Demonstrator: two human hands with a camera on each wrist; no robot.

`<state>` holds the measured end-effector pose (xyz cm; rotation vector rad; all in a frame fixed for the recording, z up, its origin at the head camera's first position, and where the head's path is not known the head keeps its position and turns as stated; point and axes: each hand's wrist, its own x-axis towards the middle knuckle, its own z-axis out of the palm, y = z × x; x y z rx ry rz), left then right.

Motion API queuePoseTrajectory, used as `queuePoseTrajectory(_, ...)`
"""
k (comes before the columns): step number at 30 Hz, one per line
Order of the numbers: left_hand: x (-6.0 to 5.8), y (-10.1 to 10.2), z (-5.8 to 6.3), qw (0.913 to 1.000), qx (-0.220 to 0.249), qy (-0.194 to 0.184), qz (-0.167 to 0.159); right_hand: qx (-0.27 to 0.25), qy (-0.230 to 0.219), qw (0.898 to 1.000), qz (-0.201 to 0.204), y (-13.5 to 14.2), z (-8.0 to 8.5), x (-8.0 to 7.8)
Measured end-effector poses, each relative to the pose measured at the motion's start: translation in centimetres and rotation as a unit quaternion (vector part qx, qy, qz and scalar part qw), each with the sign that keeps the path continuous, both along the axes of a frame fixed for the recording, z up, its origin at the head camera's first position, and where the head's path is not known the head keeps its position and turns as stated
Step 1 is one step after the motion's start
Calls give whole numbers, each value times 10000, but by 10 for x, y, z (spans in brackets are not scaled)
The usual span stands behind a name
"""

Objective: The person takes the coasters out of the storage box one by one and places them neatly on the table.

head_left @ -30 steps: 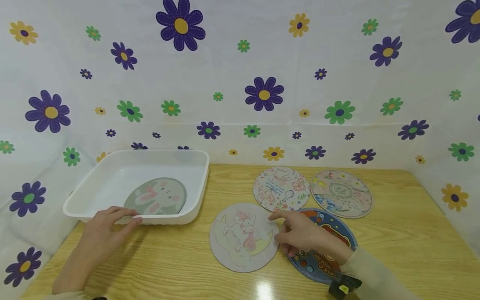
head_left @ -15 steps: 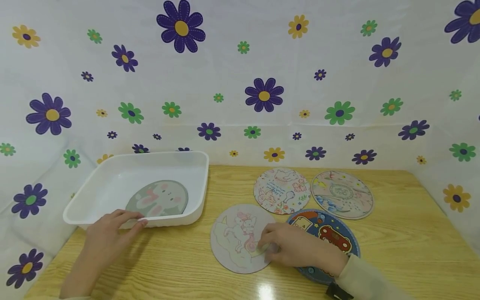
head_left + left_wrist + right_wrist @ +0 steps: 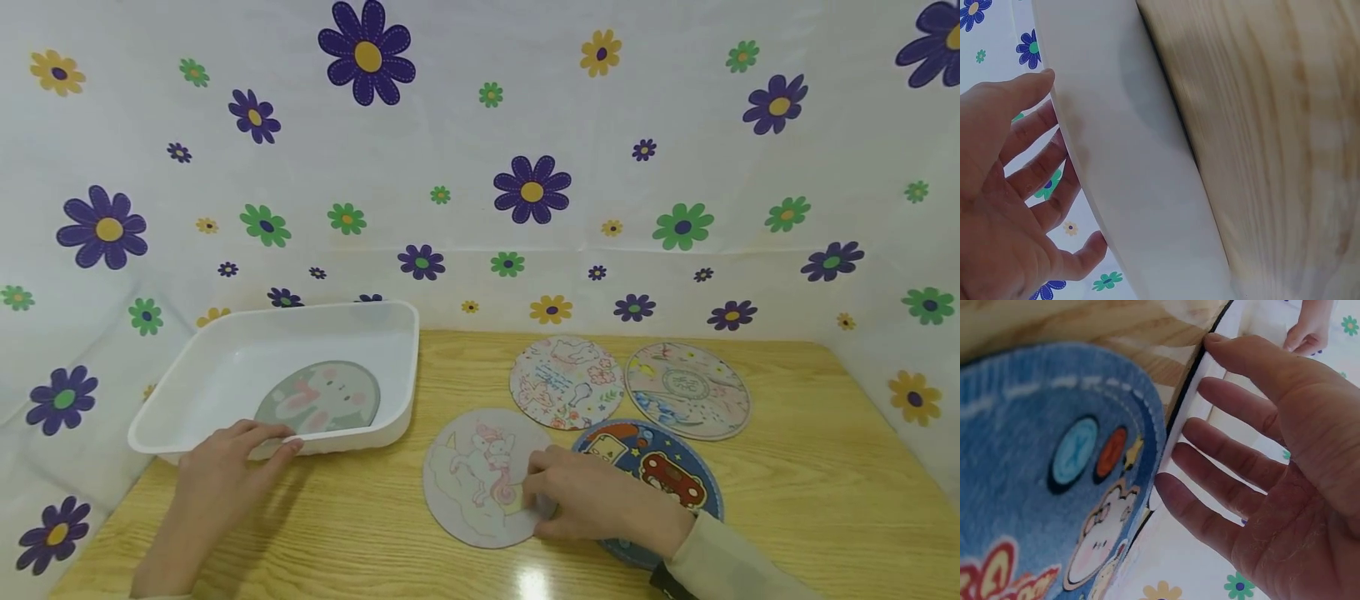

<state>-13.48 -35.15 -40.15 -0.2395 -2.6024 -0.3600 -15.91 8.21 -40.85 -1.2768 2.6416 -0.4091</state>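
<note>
My left hand (image 3: 228, 467) holds the near rim of a white plastic tub (image 3: 138, 433), its thumb at the outer edge and its fingertips over the rim. Inside the tub lies a grey-green round mouse pad (image 3: 318, 400) with a rabbit print. My right hand (image 3: 588, 500) is at the right edge of a pale round mouse pad (image 3: 468, 487) printed with animals and a moon. Its fingers bend over that pad and its thumb lies along the edge. Below the right forearm is a blue denim-print mouse pad (image 3: 675, 467), partly hidden; in the right wrist view the blue pad (image 3: 1041, 469) looms close.
Behind these, two more round pads lie on the wooden table (image 3: 810, 467): a pink floral one (image 3: 562, 383) and a pastel one with a central ring (image 3: 686, 387). A white flower-print cloth (image 3: 450, 125) encloses the back and sides.
My right hand has moved left and lower onto the pale pad's right edge, its fingers curling in. The left hand stays on the tub rim; the view shifts slightly.
</note>
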Motion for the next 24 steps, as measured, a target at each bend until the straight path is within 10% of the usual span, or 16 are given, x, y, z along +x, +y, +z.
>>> queuePoseTrajectory(24,17,20,8,9929,-22,-921,754,-922,-300,9952,-113,-13,14,-33)
